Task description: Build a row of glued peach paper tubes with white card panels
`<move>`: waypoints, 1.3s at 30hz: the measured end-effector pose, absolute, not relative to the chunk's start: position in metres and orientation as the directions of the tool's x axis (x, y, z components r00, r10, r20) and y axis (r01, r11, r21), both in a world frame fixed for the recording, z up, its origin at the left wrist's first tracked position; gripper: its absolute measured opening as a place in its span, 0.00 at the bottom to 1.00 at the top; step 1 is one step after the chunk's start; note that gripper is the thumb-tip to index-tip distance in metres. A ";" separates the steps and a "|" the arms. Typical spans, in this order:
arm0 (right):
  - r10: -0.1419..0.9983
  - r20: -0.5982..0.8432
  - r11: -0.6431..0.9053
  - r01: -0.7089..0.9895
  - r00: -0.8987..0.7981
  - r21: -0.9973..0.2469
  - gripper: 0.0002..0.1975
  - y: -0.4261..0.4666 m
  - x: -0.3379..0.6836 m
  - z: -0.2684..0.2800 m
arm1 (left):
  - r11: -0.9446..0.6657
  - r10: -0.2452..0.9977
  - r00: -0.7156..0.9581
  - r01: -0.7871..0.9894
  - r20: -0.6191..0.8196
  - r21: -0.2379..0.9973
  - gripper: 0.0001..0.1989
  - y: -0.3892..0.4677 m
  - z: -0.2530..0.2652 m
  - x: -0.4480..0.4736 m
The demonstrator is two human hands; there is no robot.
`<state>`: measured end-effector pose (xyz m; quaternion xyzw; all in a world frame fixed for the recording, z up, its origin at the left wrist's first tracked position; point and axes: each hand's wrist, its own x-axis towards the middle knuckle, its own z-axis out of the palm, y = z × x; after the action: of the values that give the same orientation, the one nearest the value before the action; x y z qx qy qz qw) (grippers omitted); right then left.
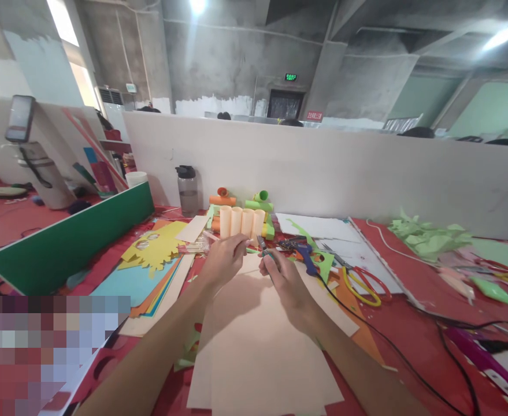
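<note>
My left hand (226,258) is closed in a pinch above the cream paper sheets; what sits between its fingertips is too small to make out. Close beside it, my right hand (285,276) grips a slim pen-like tool (262,245) with a grey metal tip that points up and away from me. Just beyond both hands, several cream paper tubes (236,221) stand upright in a row. Behind them lie orange paper rolls (222,200) and green paper rolls (259,205). Stacked cream sheets (266,346) spread under my forearms.
A blue glue gun (307,258) with a black cord lies right of my hands, near scissors (362,286). Coloured paper (128,283) and yellow cutouts (156,245) lie left. A water bottle (188,190) stands by the white partition (323,167). A green board (75,237) borders the left.
</note>
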<state>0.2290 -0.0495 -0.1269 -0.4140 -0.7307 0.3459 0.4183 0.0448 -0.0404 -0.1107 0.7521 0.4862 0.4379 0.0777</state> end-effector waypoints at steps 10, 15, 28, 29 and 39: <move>0.906 0.274 0.376 0.319 -0.321 -0.870 0.18 -0.051 0.228 -0.131 | -0.529 0.794 0.161 0.658 0.586 0.536 0.12 -0.042 -0.112 0.046; 0.906 0.267 0.370 0.310 -0.328 -0.876 0.18 -0.052 0.227 -0.129 | -0.515 0.805 0.173 0.678 0.567 0.525 0.12 -0.043 -0.113 0.046; 0.899 0.292 0.407 0.380 -0.325 -0.830 0.18 -0.058 0.227 -0.122 | -0.505 0.800 0.191 0.726 0.568 0.467 0.13 -0.041 -0.115 0.046; 0.897 0.296 0.413 0.388 -0.327 -0.824 0.18 -0.058 0.227 -0.122 | -0.503 0.800 0.189 0.731 0.570 0.462 0.13 -0.041 -0.115 0.046; 0.900 0.300 0.424 0.473 -0.317 -0.773 0.18 -0.059 0.225 -0.122 | -0.535 0.761 0.219 0.744 0.610 0.400 0.12 -0.042 -0.119 0.047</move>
<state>0.2248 -0.0585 -0.1217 -0.4525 -0.7583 0.2886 0.3701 0.0467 -0.0421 -0.1192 0.7808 0.4819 0.3975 0.0108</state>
